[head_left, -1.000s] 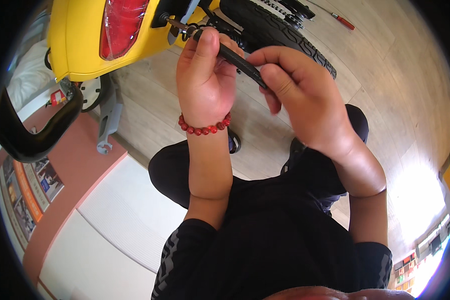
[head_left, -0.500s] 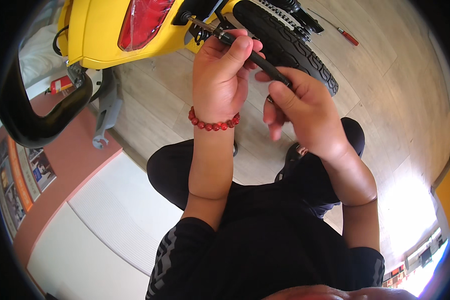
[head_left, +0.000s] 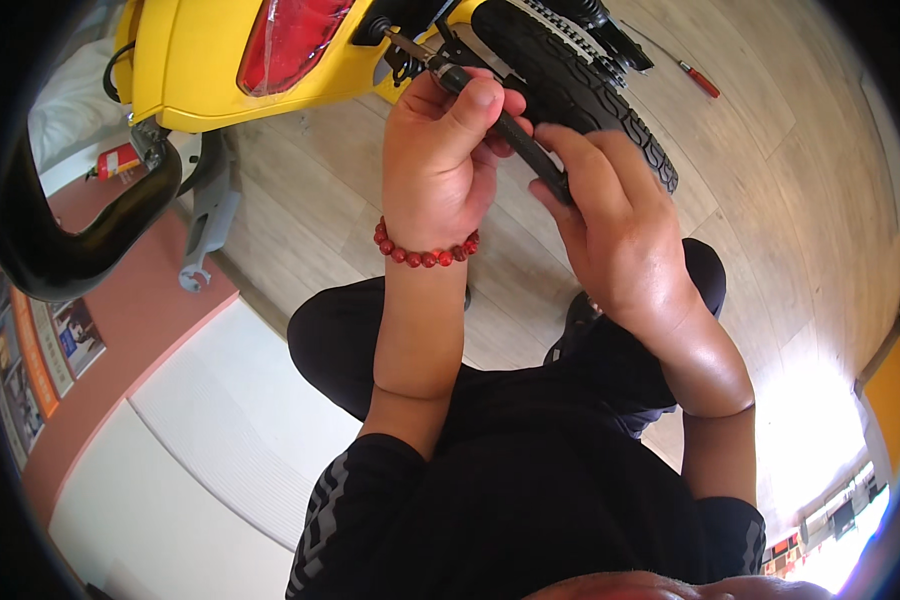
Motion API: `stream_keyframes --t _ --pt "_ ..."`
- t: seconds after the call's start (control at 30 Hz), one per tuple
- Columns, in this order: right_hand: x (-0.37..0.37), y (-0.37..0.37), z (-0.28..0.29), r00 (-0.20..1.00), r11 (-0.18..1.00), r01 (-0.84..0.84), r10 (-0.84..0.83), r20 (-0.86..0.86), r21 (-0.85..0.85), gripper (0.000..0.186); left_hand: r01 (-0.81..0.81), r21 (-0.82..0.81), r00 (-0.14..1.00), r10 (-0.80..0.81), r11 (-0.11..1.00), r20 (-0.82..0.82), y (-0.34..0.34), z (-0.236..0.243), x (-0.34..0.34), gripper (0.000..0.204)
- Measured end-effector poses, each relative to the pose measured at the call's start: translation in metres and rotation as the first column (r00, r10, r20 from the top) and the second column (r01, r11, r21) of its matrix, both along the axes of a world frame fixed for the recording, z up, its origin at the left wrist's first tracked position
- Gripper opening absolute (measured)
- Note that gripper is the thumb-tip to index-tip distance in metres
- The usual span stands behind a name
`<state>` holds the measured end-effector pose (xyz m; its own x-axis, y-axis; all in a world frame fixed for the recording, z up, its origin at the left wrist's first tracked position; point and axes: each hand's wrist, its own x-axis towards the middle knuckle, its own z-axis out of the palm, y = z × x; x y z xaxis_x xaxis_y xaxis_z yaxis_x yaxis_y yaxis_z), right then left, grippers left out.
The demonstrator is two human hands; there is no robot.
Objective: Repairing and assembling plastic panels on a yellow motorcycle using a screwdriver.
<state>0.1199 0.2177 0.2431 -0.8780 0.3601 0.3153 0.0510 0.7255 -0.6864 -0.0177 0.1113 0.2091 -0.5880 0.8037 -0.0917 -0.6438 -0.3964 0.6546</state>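
A long black-handled screwdriver [head_left: 526,146] with a metal shaft slants up and left. The shaft's far end meets a round black fitting [head_left: 379,28] below the red tail light [head_left: 288,45] of a yellow vehicle [head_left: 200,75]. My left hand [head_left: 448,135], a red bead bracelet at its wrist, is closed round the upper handle, thumb on top. At the handle's lower end, my right hand [head_left: 615,215] holds it between thumb and fingers. The shaft's very tip is hidden at the fitting.
A black knobbly tyre [head_left: 570,90] and a chain [head_left: 560,32] lie just beyond my hands. A red-handled screwdriver [head_left: 699,79] lies on the wood-look floor [head_left: 770,170]. At left are a black curved bar [head_left: 90,250], a grey bracket [head_left: 210,215] and a fire extinguisher [head_left: 118,160].
My right hand has turned about the handle's lower end, its fingers now over the top and the back of the hand showing. My left hand keeps its hold almost unmoved.
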Motion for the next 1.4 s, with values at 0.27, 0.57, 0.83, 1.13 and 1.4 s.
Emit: stream_keyframes --t 0.27,0.57,0.83,1.13,1.4 --pt "0.002 0.016 0.006 0.926 -0.368 0.062 0.369 -0.084 -0.928 0.052 -0.087 -0.100 0.996 0.087 0.991 -0.013 0.008 0.014 0.011 0.021" --pt "0.000 0.000 0.006 0.999 0.990 0.048 -0.047 0.010 -0.135 0.034 -0.108 -0.021 0.993 0.107 0.994 -0.045 0.007 0.000 0.003 0.017" --pt "-0.002 0.013 0.025 0.964 -0.143 0.170 0.230 0.134 -0.975 0.061 -0.105 -0.075 0.994 0.105 0.992 -0.010 0.015 0.022 0.010 0.018" --pt "-0.006 0.005 0.012 1.000 0.998 -0.025 0.024 0.010 0.056 0.041 -0.156 -0.077 0.986 0.151 0.985 -0.068 0.010 0.007 0.008 0.016" --pt "-0.010 0.014 0.034 0.961 -0.097 0.159 0.244 0.132 -0.982 0.045 -0.106 -0.103 0.993 0.101 0.989 -0.053 0.007 0.015 0.009 0.025"
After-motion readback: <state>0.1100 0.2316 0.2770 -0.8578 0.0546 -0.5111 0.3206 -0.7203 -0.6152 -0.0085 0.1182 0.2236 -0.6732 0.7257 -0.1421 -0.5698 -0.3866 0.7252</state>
